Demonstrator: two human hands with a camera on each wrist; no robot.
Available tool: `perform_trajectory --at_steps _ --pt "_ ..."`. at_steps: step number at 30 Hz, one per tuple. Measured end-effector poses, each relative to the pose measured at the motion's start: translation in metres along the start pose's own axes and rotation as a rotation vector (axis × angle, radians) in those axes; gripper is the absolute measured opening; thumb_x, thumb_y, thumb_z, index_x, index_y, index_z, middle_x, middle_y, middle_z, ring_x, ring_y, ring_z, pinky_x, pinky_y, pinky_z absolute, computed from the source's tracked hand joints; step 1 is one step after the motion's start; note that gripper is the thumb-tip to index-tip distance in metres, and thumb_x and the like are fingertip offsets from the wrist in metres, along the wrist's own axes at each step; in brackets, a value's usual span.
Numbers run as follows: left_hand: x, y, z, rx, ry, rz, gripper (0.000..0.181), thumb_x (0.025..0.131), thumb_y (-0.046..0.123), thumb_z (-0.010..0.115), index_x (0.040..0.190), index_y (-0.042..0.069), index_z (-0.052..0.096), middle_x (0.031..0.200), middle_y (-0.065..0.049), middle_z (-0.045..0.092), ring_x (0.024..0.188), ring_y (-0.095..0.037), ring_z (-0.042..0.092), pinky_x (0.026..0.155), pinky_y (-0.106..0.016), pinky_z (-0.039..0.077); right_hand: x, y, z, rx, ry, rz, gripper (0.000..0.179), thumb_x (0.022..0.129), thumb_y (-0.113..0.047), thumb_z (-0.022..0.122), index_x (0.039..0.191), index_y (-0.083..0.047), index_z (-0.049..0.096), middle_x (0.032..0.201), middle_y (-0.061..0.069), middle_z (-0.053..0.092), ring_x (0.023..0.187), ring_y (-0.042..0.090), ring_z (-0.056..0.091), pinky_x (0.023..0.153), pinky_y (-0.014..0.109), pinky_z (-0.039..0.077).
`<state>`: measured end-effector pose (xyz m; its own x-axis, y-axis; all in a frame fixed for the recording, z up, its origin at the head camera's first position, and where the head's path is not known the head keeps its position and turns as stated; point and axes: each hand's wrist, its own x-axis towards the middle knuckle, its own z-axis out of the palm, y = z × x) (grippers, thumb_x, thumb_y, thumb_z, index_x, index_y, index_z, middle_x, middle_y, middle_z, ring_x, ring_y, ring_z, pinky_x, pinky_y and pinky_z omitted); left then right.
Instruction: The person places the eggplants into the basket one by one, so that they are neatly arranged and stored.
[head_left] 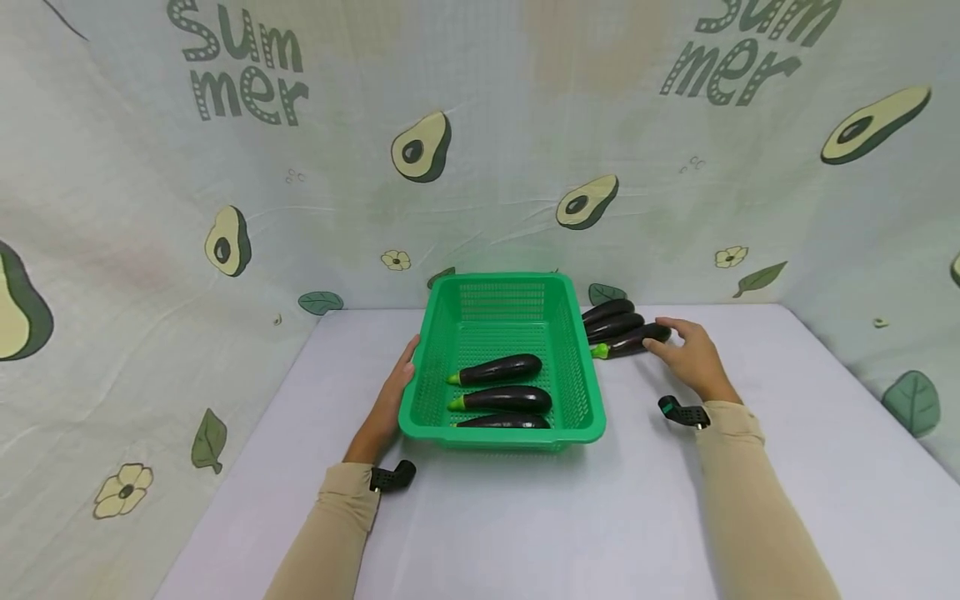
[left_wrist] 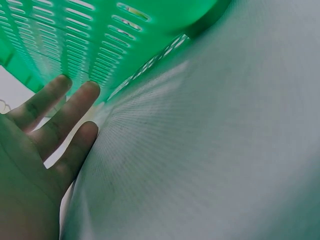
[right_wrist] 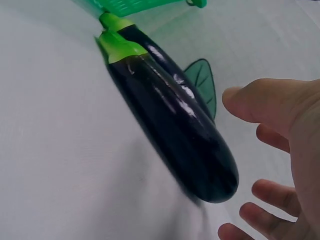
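A green plastic basket (head_left: 502, 435) stands mid-table, with three dark purple eggplants (head_left: 506, 399) lying side by side in it. My left hand (head_left: 386, 408) is at the basket's left side, its extended fingers against the slotted wall (left_wrist: 75, 30) in the left wrist view. Right of the basket, three more eggplants lie close together. Over the blunt end of the nearest eggplant (head_left: 630, 342) is my right hand (head_left: 697, 362). In the right wrist view, thumb and fingers are spread beside that eggplant (right_wrist: 170, 125), with a gap between them and its dark skin.
The white tabletop (head_left: 510, 533) runs back to a hanging cloth (head_left: 495, 83) printed with avocados, leaves and lettering. Behind the nearest loose eggplant lie the other two (head_left: 611, 310), close to the basket's right wall. A black wrist device (head_left: 682, 412) is strapped at each sleeve.
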<state>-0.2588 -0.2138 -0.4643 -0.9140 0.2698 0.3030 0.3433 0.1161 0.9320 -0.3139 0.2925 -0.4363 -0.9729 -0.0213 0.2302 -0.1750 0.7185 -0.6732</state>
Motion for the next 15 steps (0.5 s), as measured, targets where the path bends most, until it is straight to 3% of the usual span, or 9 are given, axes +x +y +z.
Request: perform_trajectory --at_steps 6,15 --pt "0.0 0.001 0.001 0.005 -0.002 0.005 0.055 0.11 0.039 0.022 0.163 0.025 0.013 0.167 -0.001 0.011 0.152 -0.023 0.006 0.117 -0.056 0.006 0.004 0.004 0.005 -0.031 0.0 -0.047 0.069 0.096 -0.037 0.069 0.145 0.006 0.047 0.147 0.038 0.036 0.137 0.056 0.028 0.109 0.066 0.023" --pt "0.001 0.0 0.001 0.003 -0.002 0.008 0.054 0.11 0.035 0.021 0.163 0.025 0.013 0.167 0.0 0.011 0.151 -0.021 0.007 0.117 -0.053 0.006 0.008 0.003 0.011 -0.064 -0.053 0.032 0.074 0.094 -0.04 0.07 0.149 0.002 0.043 0.15 0.046 0.018 0.137 0.063 0.02 0.106 0.073 0.021"
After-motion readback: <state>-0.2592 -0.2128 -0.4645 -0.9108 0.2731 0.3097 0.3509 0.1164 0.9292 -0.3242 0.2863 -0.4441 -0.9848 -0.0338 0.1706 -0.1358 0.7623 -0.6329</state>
